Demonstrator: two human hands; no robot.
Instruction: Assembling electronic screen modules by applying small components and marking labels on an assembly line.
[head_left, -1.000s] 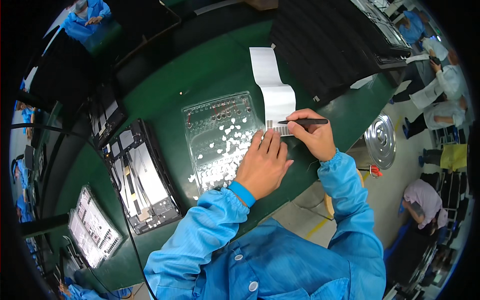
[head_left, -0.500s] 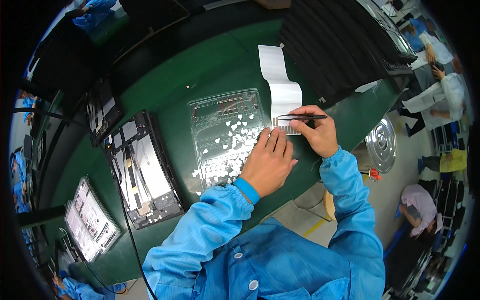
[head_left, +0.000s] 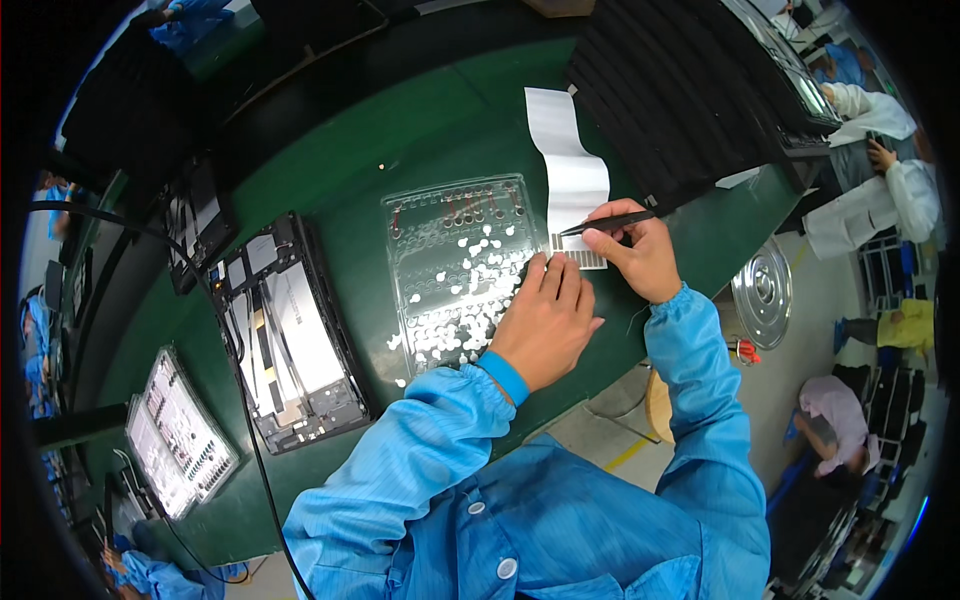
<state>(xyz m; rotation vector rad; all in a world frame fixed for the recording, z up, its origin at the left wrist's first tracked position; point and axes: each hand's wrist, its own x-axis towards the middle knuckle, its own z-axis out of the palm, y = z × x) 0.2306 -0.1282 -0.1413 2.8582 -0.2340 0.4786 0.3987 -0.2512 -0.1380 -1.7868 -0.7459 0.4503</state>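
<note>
here our left hand [head_left: 550, 330], unclenched, pins the strip [head_left: 578, 180], likely for steadiness. our right hand [head_left: 644, 252] clamps tweezers [head_left: 630, 218], slanted likely for precision.

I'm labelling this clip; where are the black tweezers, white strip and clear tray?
Black tweezers [head_left: 628, 219]: head view, on the shank.
White strip [head_left: 577, 173]: head view, on its middle.
Clear tray [head_left: 417, 262]: head view, on its bare left part.

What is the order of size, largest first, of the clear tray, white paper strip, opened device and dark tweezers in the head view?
1. Clear tray and opened device: too alike to rank; the left hand hides part of the tray.
2. White paper strip
3. Dark tweezers, partly covered by the right hand
</note>
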